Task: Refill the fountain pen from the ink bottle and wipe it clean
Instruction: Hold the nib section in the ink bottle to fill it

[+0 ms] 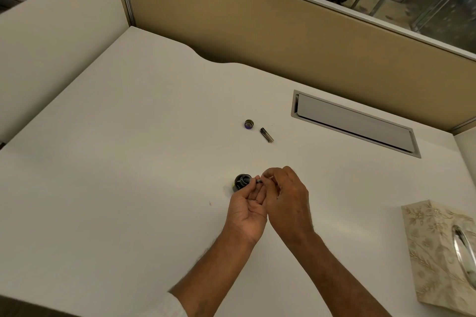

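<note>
- Both hands meet over the middle of the desk (128,136): the left hand (247,210), palm up, pinches the pen (257,181) between thumb and fingertips, and the right hand (287,197) curls its fingers around the pen's other end.
- Only a short, thin stretch of the pen shows between the two hands; its front end points into the open ink bottle (240,182), which stands just left of the hands.
- Bottle cap (248,124) lies further toward the back edge, with the dark pen barrel (266,134) just beside it, apart.
- Patterned tissue box (443,257) sits at the desk's right edge.
- Grey cable hatch (355,122) is set near the back right corner.
</note>
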